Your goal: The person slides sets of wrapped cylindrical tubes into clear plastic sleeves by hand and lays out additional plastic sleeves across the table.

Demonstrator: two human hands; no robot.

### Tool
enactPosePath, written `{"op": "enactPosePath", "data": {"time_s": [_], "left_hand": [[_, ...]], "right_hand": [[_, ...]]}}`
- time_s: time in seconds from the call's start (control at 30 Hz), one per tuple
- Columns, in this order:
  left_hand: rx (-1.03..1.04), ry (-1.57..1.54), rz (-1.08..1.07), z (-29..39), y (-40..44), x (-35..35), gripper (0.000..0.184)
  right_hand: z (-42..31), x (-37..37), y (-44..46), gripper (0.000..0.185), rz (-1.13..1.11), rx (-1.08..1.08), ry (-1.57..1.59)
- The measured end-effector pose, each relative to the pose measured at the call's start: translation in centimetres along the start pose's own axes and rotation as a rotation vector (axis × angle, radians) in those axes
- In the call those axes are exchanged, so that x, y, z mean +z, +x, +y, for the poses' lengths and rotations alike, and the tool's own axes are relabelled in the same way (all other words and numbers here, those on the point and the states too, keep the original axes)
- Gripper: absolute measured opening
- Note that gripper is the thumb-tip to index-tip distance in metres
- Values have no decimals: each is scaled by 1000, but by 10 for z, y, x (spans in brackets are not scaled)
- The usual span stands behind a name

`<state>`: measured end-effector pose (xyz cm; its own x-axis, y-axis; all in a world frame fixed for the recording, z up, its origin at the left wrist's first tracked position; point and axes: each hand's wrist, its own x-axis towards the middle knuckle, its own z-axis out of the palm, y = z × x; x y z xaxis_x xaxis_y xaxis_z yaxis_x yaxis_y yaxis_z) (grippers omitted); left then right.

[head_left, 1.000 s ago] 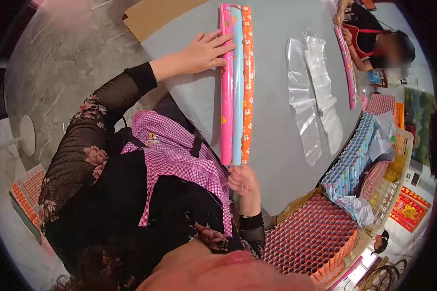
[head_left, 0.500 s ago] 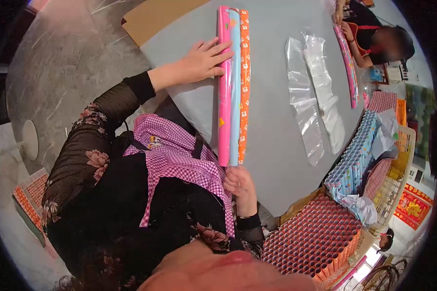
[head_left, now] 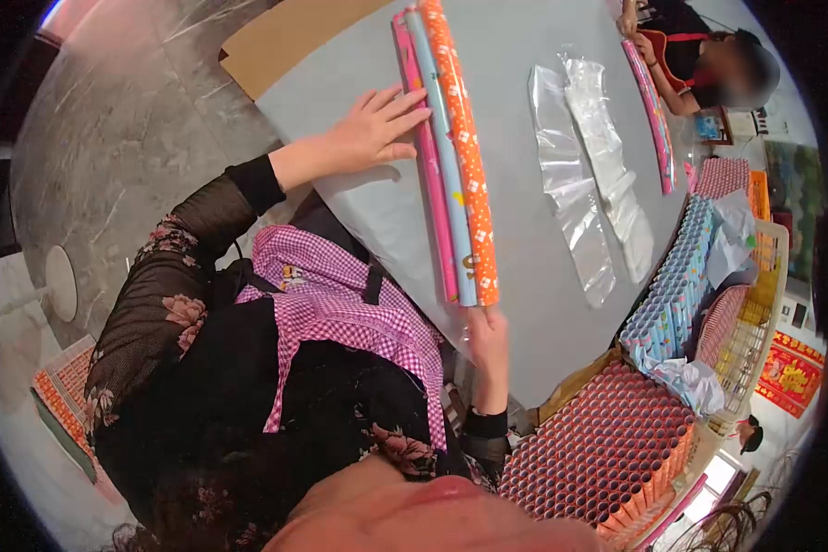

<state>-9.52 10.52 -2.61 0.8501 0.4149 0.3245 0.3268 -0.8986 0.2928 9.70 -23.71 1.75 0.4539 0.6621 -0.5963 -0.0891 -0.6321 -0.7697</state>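
Observation:
Three long glossy rolls of wrapping paper lie side by side across the grey table: a pink roll (head_left: 435,198), a light-blue patterned roll (head_left: 443,138) and an orange roll with white shapes (head_left: 465,138). My left hand (head_left: 373,129) is open, palm down with fingers spread, its fingertips at the pink roll. At the near ends of the rolls, my right hand (head_left: 489,345) has its fingers closed under the blue and orange rolls. Some clear film shows beside that hand. Its fingertips are partly hidden. Clear plastic sleeves (head_left: 570,184) rest flat farther right on the table.
Crates at the right hold many upright orange rolls (head_left: 598,432) and blue rolls (head_left: 667,276), with crumpled plastic (head_left: 695,386) on top. Across the table a co-worker (head_left: 681,55) handles a pink roll (head_left: 651,115). Brown cardboard (head_left: 294,41) is at the table's far left edge.
The near ends of the rolls have swung right with my right hand, so the rolls now slant. The orange roll shows more fully. My left hand has shifted slightly left, its fingers less over the rolls.

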Motion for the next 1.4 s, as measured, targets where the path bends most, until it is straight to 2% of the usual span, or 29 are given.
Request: {"op": "enactPosePath", "data": {"time_s": [0.03, 0.1, 0.2, 0.3, 0.43, 0.5, 0.57, 0.63, 0.8, 0.93, 1.0, 1.03, 1.13, 1.17, 1.2, 1.3, 1.33, 1.4], "left_hand": [[-16, -9, -11, 0, -1, -1, 70], [-20, -4, -1, 1, -3, -2, 69], [3, -59, 65, 0, -6, -5, 65], [-30, -120, 80, -6, -6, -8, 62], [-36, -117, 108, -2, 7, -8, 58], [6, -42, 93, 1, 12, -5, 56], [-13, -44, 52, 4, 12, 0, 60], [52, -34, 120, 5, 13, 6, 59], [47, -57, 118, 9, 13, 13, 56], [54, -80, 123, 13, 12, 5, 57], [54, -89, 115, 12, 13, 6, 57], [50, -81, 116, 11, 14, 8, 57], [40, -45, 101, 10, 18, 2, 57], [35, -15, 92, 10, 21, -1, 57], [48, 16, 152, 4, 24, 5, 53], [-29, 119, 103, -3, 44, -3, 47], [-34, 117, 154, -8, 51, -4, 40], [-56, 172, 141, -17, 63, -6, 38]], "right_hand": [[-2, -4, 0, 21, 99, -238, -208], [-4, -12, 3, 22, 130, -215, -291], [-8, -18, 7, 19, 186, -309, -337], [-25, -27, 8, 15, -98, 162, 156], [-17, -22, 16, 9, -183, 270, 333], [-1, -19, 20, 10, -223, 318, 536], [12, -18, 22, 12, -247, 333, 591], [21, -20, 23, 13, -268, 352, 652], [38, -22, 25, 15, -503, 383, 899], [35, -17, 22, 15, -547, 364, 938], [23, -14, 16, 18, -356, 442, 821], [27, -15, 18, 18, -352, 447, 825], [35, -19, 21, 19, -490, 403, 843], [36, -19, 21, 19, -467, 434, 826], [36, -19, 21, 19, -459, 447, 817], [32, -16, 19, 15, -386, 476, 775], [30, -15, 17, 15, -389, 475, 772], [25, -13, 13, 15, -366, 469, 779]]}}
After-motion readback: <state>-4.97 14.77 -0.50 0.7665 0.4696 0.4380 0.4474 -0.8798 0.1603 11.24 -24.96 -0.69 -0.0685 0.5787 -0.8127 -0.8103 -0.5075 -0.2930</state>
